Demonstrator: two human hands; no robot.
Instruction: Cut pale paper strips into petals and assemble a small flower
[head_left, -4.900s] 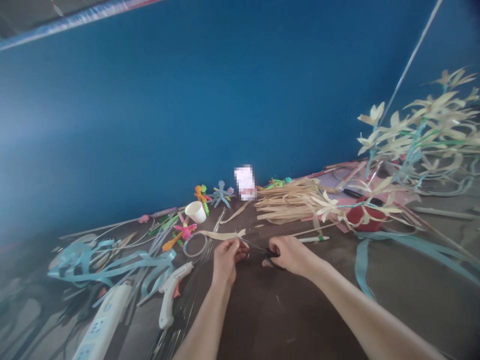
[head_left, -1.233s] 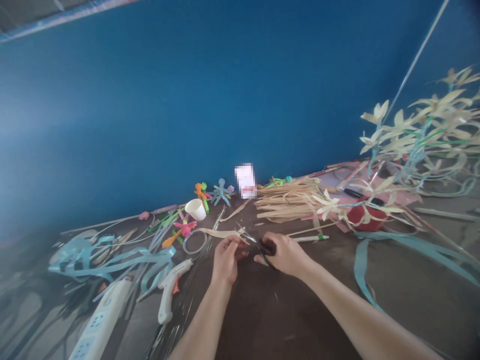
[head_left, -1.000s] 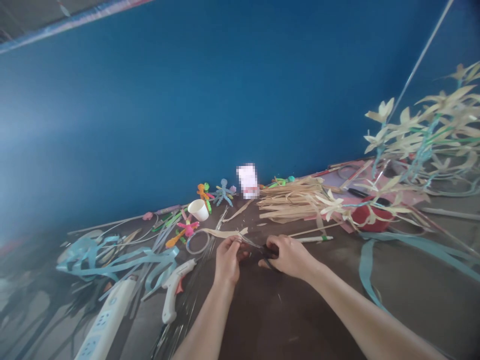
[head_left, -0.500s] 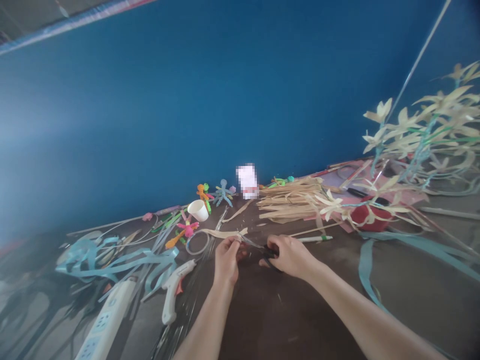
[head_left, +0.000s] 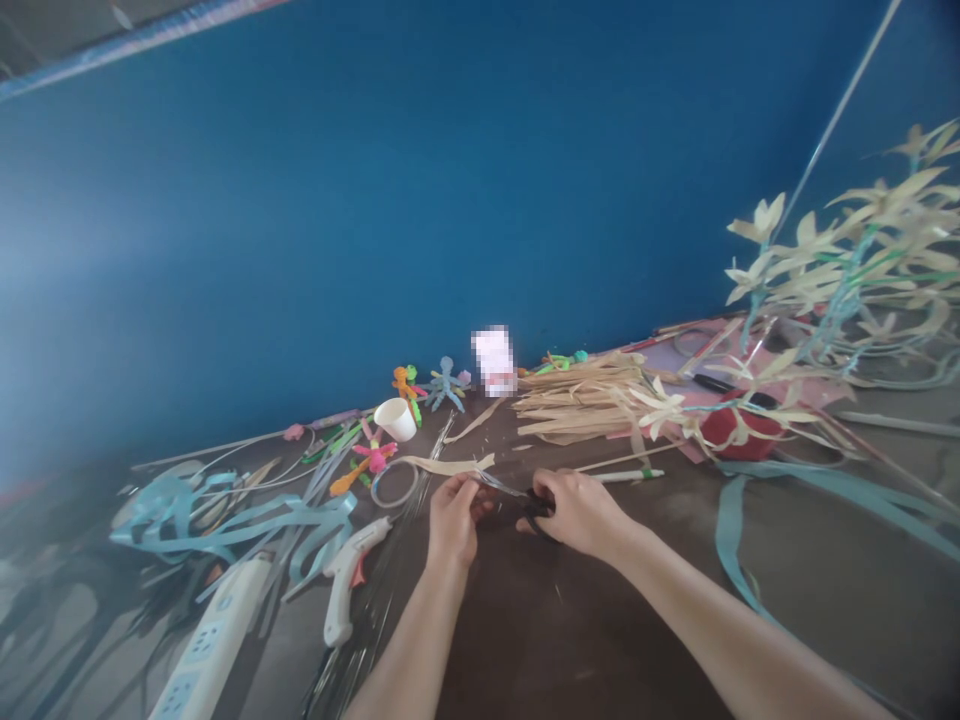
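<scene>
My right hand (head_left: 581,510) is wrapped round the black handles of a pair of scissors (head_left: 504,486), whose metal blades point left. The blade tips reach the fingertips of my left hand (head_left: 454,525). Thumb and fingers of that hand are pinched together; what they hold is too small to make out. Just behind those fingertips lies a pale, flat strip like dried husk (head_left: 448,466). A roll of clear tape (head_left: 395,484) rests to the left of the strip.
A white glue gun (head_left: 349,575) and a power strip (head_left: 217,635) lie at left, near blue ribbon (head_left: 232,530). A paper cup (head_left: 396,420) sits by pipe-cleaner figures. Dried husks (head_left: 585,400) are piled behind my right hand; husk flowers (head_left: 847,250) stand at right.
The scissors blades have shifted slightly at my left fingertips. Both hands stay in nearly the same place, and the things around them have not moved.
</scene>
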